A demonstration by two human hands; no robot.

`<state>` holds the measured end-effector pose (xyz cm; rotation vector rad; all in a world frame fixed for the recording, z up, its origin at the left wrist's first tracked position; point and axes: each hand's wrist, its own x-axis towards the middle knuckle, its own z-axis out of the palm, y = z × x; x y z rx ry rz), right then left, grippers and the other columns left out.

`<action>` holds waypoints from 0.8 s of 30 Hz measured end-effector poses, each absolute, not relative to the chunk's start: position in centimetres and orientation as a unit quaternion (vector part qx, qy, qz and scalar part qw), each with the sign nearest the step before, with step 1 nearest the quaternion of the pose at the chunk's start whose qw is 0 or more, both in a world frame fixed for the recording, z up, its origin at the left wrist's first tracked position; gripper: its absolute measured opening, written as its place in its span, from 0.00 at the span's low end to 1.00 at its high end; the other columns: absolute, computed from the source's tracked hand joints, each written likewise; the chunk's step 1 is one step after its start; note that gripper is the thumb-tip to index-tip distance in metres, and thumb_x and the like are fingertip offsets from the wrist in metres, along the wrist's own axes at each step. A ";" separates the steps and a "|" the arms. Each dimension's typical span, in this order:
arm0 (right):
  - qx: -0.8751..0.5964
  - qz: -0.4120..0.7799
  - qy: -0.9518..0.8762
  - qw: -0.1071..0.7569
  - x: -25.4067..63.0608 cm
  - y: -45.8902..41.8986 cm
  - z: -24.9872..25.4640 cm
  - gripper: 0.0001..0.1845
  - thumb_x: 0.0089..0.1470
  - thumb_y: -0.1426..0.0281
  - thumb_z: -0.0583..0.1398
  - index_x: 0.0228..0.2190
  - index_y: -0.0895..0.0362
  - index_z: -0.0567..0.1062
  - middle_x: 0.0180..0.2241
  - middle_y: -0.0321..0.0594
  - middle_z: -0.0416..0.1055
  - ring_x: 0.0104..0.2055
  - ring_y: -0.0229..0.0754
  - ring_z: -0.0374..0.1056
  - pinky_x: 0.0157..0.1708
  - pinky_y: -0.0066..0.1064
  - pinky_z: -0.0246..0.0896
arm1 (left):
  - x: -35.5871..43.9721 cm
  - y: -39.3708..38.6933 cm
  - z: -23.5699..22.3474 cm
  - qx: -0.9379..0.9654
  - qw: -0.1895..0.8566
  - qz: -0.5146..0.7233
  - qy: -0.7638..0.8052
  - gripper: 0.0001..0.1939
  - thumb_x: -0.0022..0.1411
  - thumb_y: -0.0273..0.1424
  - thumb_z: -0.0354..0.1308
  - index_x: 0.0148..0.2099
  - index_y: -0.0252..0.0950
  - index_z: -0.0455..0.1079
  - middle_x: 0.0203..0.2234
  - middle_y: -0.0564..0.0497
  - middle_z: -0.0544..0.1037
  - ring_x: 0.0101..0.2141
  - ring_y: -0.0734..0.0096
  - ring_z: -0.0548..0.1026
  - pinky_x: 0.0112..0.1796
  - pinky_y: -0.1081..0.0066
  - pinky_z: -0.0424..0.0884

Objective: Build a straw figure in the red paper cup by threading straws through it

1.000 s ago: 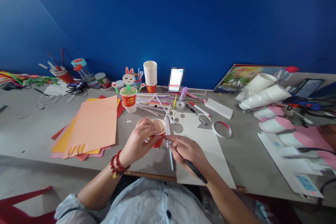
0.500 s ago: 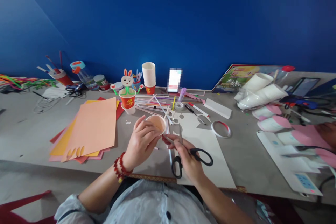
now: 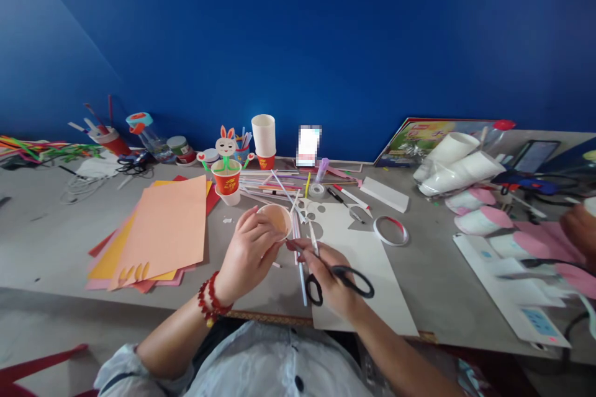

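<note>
Two bare hands work close to the middle of the tabletop's near edge [image 3: 261,301]. The left hand [image 3: 249,254] grips a paper cup [image 3: 278,218] by its rim, fingers over the mouth, which is tilted towards the wearer. The right hand [image 3: 331,267] grasps black-handled scissors [image 3: 313,240], their blades spread, with its fingertips at the cup's rim; whether they touch it I cannot tell. Under the right forearm a white sheet with cut-out holes [image 3: 372,279] reaches the near edge, and a roll of tape [image 3: 378,233] lies just beside it. To the left of the hands is a fan of coloured paper [image 3: 172,223]. Beyond the hands lie loose straws [image 3: 274,181], then a rabbit figure [image 3: 226,147] in a red cup [image 3: 226,183]. Against the far edge stand a tall white cup stack [image 3: 263,135] and a lit screen [image 3: 308,144]. Bagged white cups [image 3: 465,170] sit by the far right corner, with another person's hand [image 3: 577,226] at the right side
</note>
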<state>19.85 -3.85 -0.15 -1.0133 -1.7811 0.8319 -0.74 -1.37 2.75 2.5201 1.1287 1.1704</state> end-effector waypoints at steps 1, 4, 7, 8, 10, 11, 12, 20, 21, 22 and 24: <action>-0.435 0.382 -0.667 0.469 19.5 -4.2 -0.5 0.14 0.66 0.65 0.53 0.42 0.51 0.79 0.41 0.40 0.81 0.43 0.44 0.77 0.44 0.34 0.74 | -0.6 -1.4 2.7 0.839 0.048 0.389 0.376 0.08 0.65 0.22 0.56 0.42 0.39 0.73 0.33 0.51 0.81 0.41 0.63 0.74 0.59 0.48 0.59; -0.464 0.462 -0.569 0.497 18.8 -4.8 -1.4 0.17 0.68 0.62 0.51 0.45 0.52 0.78 0.40 0.40 0.81 0.41 0.45 0.78 0.43 0.35 0.74 | -0.2 -1.4 2.5 0.840 0.023 0.383 0.384 0.09 0.64 0.22 0.56 0.44 0.40 0.73 0.35 0.52 0.81 0.43 0.63 0.74 0.61 0.47 0.57; -0.467 0.423 -0.619 0.469 19.1 -4.5 -1.1 0.16 0.68 0.64 0.51 0.47 0.51 0.77 0.41 0.40 0.81 0.42 0.45 0.77 0.44 0.36 0.74 | -0.4 -1.0 2.5 0.838 0.063 0.377 0.389 0.07 0.65 0.24 0.56 0.41 0.38 0.73 0.34 0.50 0.80 0.41 0.64 0.74 0.59 0.48 0.61; -0.456 0.377 -0.668 0.451 19.4 -4.3 -0.7 0.15 0.67 0.65 0.52 0.45 0.51 0.77 0.41 0.40 0.80 0.43 0.45 0.77 0.45 0.37 0.74 | -0.5 -0.9 2.5 0.836 0.086 0.376 0.390 0.06 0.66 0.24 0.56 0.40 0.38 0.73 0.33 0.49 0.79 0.40 0.64 0.74 0.57 0.49 0.63; -0.407 0.261 -0.779 0.399 20.3 -3.5 0.3 0.11 0.65 0.68 0.54 0.38 0.51 0.78 0.42 0.42 0.80 0.46 0.47 0.76 0.48 0.39 0.72 | -0.9 -0.6 2.5 0.830 0.139 0.372 0.391 0.05 0.66 0.26 0.56 0.39 0.37 0.73 0.33 0.47 0.79 0.39 0.64 0.74 0.51 0.55 0.69; -0.377 0.202 -0.825 0.370 20.7 -3.1 0.8 0.10 0.64 0.71 0.55 0.35 0.52 0.77 0.43 0.43 0.80 0.47 0.48 0.75 0.48 0.41 0.72 | -1.1 -0.6 2.4 0.826 0.166 0.370 0.391 0.05 0.67 0.27 0.55 0.39 0.36 0.73 0.34 0.47 0.78 0.39 0.64 0.74 0.47 0.58 0.71; -0.350 0.151 -0.858 0.343 21.1 -2.7 1.3 0.10 0.63 0.72 0.56 0.33 0.52 0.77 0.43 0.44 0.80 0.47 0.48 0.75 0.48 0.42 0.72 | -1.2 -0.5 2.4 0.820 0.191 0.370 0.393 0.05 0.67 0.27 0.55 0.40 0.36 0.73 0.34 0.46 0.78 0.39 0.63 0.74 0.44 0.60 0.72; -0.334 0.107 -0.873 0.340 21.8 -1.8 2.4 0.10 0.63 0.73 0.56 0.31 0.53 0.75 0.39 0.44 0.80 0.43 0.48 0.76 0.44 0.41 0.72 | -1.4 -0.6 1.5 0.802 0.219 0.392 0.393 0.08 0.67 0.28 0.57 0.47 0.38 0.74 0.36 0.46 0.79 0.40 0.64 0.76 0.48 0.59 0.72; -0.336 0.129 -0.866 0.347 21.8 -1.9 2.4 0.11 0.63 0.72 0.55 0.30 0.53 0.75 0.38 0.43 0.80 0.42 0.47 0.76 0.43 0.40 0.72 | -1.3 -0.6 1.5 0.811 0.196 0.396 0.385 0.08 0.66 0.27 0.57 0.47 0.38 0.74 0.36 0.47 0.80 0.40 0.64 0.76 0.51 0.56 0.71; -0.341 0.158 -0.857 0.352 21.9 -2.0 2.4 0.13 0.64 0.71 0.54 0.30 0.53 0.75 0.36 0.42 0.80 0.41 0.46 0.76 0.42 0.39 0.71 | -1.3 -0.6 1.5 0.819 0.172 0.398 0.375 0.09 0.66 0.27 0.57 0.48 0.39 0.74 0.35 0.47 0.80 0.39 0.64 0.76 0.53 0.54 0.69; -0.367 0.233 -0.822 0.368 21.8 -2.3 2.2 0.16 0.66 0.68 0.53 0.29 0.53 0.76 0.35 0.41 0.79 0.40 0.45 0.76 0.42 0.36 0.72 | -1.2 -0.6 1.7 0.838 0.122 0.391 0.361 0.12 0.66 0.25 0.56 0.50 0.40 0.73 0.35 0.49 0.81 0.40 0.64 0.76 0.57 0.50 0.65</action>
